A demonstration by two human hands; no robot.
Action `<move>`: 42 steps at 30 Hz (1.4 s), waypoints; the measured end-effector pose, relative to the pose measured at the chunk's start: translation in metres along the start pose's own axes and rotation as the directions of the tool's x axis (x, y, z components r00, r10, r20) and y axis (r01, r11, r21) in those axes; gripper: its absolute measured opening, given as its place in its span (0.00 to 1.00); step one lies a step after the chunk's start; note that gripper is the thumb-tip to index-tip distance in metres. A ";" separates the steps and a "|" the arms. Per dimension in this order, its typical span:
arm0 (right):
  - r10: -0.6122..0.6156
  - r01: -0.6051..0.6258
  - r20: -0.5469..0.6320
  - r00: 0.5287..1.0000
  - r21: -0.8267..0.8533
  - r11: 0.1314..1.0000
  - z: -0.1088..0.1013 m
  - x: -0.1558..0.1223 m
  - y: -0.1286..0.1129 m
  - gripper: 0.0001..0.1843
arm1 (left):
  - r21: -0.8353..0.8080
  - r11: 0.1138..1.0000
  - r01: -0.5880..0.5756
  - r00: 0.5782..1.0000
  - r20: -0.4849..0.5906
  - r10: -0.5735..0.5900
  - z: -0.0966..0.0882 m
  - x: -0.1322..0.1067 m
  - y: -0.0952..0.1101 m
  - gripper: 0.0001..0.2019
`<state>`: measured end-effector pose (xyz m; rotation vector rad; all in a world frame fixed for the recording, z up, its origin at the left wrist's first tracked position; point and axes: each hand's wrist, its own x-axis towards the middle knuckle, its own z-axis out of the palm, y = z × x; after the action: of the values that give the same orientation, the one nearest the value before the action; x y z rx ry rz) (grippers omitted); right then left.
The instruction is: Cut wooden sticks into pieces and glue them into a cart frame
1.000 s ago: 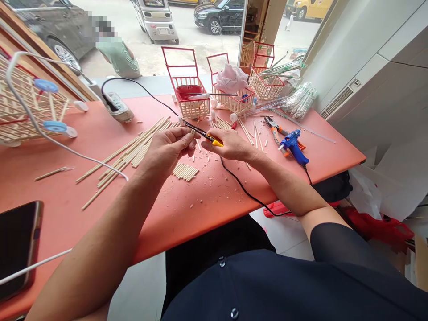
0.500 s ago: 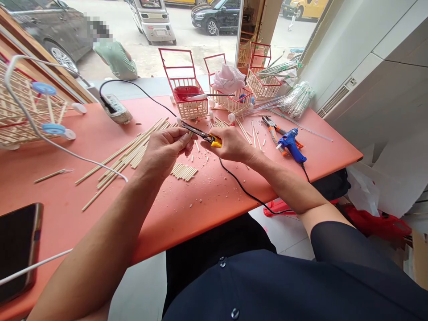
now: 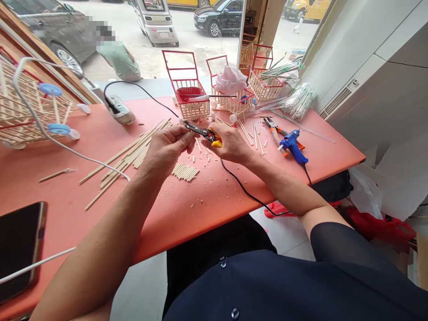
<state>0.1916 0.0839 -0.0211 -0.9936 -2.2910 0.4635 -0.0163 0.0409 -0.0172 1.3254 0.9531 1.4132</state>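
My right hand [image 3: 230, 145] is closed round the yellow handles of a pair of black cutters [image 3: 202, 131], whose jaws point left. My left hand [image 3: 167, 149] is pinched at the jaws, holding something thin that I cannot make out. Both hands hover above the orange table [image 3: 207, 200]. Just under them lies a small row of short cut wooden sticks [image 3: 185, 171]. A spread of long wooden sticks [image 3: 127, 154] lies to the left of my left hand.
Small stick carts [image 3: 189, 96] stand at the back, another at far left [image 3: 30, 107]. A blue glue gun [image 3: 292, 145] and orange pliers [image 3: 274, 129] lie right. A power strip [image 3: 118, 108], black cable [image 3: 240, 187], phone [image 3: 18, 247] and white cable are also here. A person crouches outside.
The cutters have tilted slightly, their jaws closer to my left fingers. Both hands stay in nearly the same place above the table.
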 end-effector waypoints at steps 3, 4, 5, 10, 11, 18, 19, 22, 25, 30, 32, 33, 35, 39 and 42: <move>0.000 0.000 0.018 1.000 0.024 1.000 0.001 0.000 0.001 0.27 | 0.014 1.000 0.013 1.000 -0.002 -0.013 -0.001 -0.001 0.000 0.12; 0.011 -0.012 0.033 0.999 0.024 1.000 0.001 0.000 0.000 0.26 | 0.019 1.000 0.022 1.000 -0.009 -0.022 -0.001 -0.001 0.001 0.13; 0.028 -0.029 0.045 0.999 0.021 0.999 0.000 -0.001 -0.001 0.25 | 0.020 0.999 0.030 0.999 -0.017 -0.029 -0.001 -0.001 0.001 0.14; 0.087 -0.089 0.049 0.995 0.030 0.996 -0.005 -0.006 -0.009 0.22 | 0.011 1.000 -0.009 0.999 -0.049 0.009 0.003 -0.003 0.000 0.14; 0.092 -0.094 0.050 0.994 0.047 0.994 -0.005 -0.007 -0.010 0.22 | 0.012 1.000 -0.024 0.998 -0.051 0.024 0.004 -0.003 -0.001 0.13; 0.122 -0.155 0.107 0.987 0.402 0.902 0.008 -0.005 -0.013 0.34 | -0.017 0.997 -0.074 0.996 -0.042 0.073 0.003 0.001 -0.004 0.14; 0.123 -0.193 0.170 0.978 0.494 0.848 0.009 -0.004 -0.013 0.35 | -0.027 0.997 -0.072 0.997 -0.032 0.072 0.002 0.002 -0.004 0.14; 0.096 -0.340 0.371 0.924 0.677 0.653 0.006 -0.001 -0.007 0.37 | -0.079 0.996 -0.048 0.999 0.014 0.049 0.000 0.002 -0.005 0.14; 0.143 -0.350 0.330 0.933 0.744 0.569 0.000 0.003 0.001 0.34 | -0.143 0.989 0.022 0.997 0.083 -0.010 -0.001 0.001 -0.009 0.17; 0.228 -0.359 0.277 0.933 0.714 0.601 -0.006 0.006 0.007 0.31 | -0.101 0.980 0.174 0.978 0.131 -0.160 -0.012 0.001 -0.001 0.17; 0.219 -0.374 0.305 0.927 0.703 0.604 -0.008 0.006 0.006 0.32 | 0.077 0.963 0.257 0.959 0.106 -0.264 -0.026 0.002 0.014 0.15; 0.223 -0.378 0.308 0.925 0.688 0.620 -0.009 0.005 0.006 0.31 | 0.215 0.933 0.288 0.947 0.082 -0.311 -0.034 0.001 0.023 0.13; 0.252 -0.378 0.284 0.925 0.635 0.673 -0.011 0.005 0.006 0.31 | 0.520 0.807 0.280 0.939 0.027 -0.343 -0.049 0.001 0.041 0.06; 0.265 -0.351 0.236 0.935 0.497 0.794 -0.012 0.006 0.009 0.33 | 0.799 0.502 0.330 0.892 -0.092 -0.442 -0.069 0.002 0.055 0.06; 0.238 -0.320 0.242 0.941 0.402 0.858 -0.010 0.006 0.009 0.34 | 0.846 0.418 0.331 0.855 -0.082 -0.512 -0.076 0.006 0.045 0.05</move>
<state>0.1999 0.0954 -0.0158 -1.0857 -2.0574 1.1820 -0.0972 0.0397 0.0194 1.6686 1.8219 0.3342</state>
